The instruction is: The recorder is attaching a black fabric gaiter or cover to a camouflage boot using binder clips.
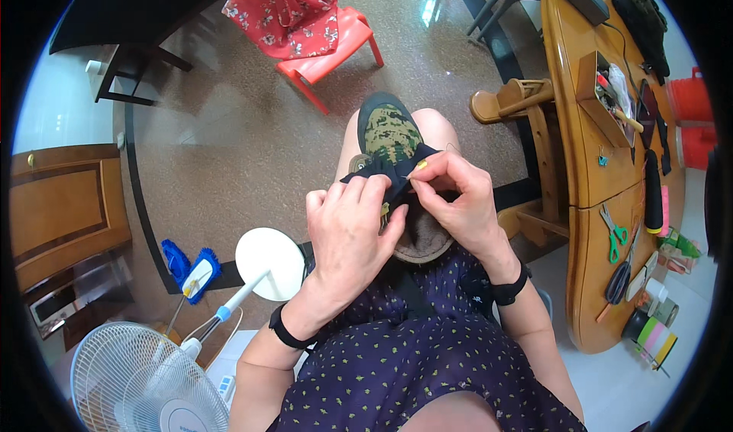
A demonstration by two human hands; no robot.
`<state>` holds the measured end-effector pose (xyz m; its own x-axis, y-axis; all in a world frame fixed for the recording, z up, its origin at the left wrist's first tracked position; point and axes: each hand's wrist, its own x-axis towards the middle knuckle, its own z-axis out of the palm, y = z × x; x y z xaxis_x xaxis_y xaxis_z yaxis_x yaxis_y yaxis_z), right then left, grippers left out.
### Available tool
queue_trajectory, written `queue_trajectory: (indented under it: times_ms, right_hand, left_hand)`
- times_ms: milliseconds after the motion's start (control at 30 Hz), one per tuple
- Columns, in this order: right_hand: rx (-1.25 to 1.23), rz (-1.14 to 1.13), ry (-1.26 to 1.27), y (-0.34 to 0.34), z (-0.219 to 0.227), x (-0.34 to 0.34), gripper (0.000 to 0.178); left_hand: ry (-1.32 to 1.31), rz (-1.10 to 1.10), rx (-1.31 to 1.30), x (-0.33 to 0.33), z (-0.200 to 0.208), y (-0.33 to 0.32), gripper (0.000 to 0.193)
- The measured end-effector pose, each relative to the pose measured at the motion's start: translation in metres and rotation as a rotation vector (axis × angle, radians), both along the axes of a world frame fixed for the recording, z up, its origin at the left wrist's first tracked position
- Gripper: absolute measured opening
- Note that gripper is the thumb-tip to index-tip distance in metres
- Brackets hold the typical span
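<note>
Left hand [347, 230] curled, fingers closed on dark fabric strip [382, 174] at camouflage shoe [389, 138] resting on knee. Right hand [458, 199] pinching same strip between thumb and forefinger. White fan [141, 382] at lower left, red plastic chair [328, 54] beyond, wooden worktop [592, 172] with green-handled scissors [613, 233] at right.
</note>
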<state>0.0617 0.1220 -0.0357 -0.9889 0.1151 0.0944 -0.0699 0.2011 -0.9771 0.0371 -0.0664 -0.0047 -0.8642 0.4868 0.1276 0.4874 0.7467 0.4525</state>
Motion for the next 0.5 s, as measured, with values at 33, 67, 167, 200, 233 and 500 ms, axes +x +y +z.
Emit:
queue_trajectory:
  times_ms: [33,67,167,200,233,500]
  right_hand:
    - [0.005,-0.003,-0.006,0.001,0.0,0.0,0.011]
    - [0.017,0.002,-0.013,0.002,0.002,-0.001,0.011]
    - [0.041,0.009,-0.032,0.005,0.004,-0.003,0.01]
    - [0.015,0.014,-0.051,0.006,0.004,-0.002,0.01]
    - [-0.01,0.02,-0.068,0.007,0.003,-0.002,0.01]
    - [-0.015,0.067,-0.188,0.007,0.015,-0.007,0.006]
  left_hand:
    - [-0.016,0.027,0.038,0.001,0.001,0.002,0.033]
    - [-0.022,0.024,0.042,0.0,0.0,0.001,0.033]
    - [0.005,-0.021,0.168,-0.004,-0.002,-0.006,0.018]
    - [0.0,-0.022,0.169,-0.005,-0.003,-0.007,0.018]
    - [-0.06,-0.02,0.213,-0.006,-0.006,-0.009,0.017]
    - [-0.15,0.022,0.245,-0.011,-0.004,-0.009,0.016]
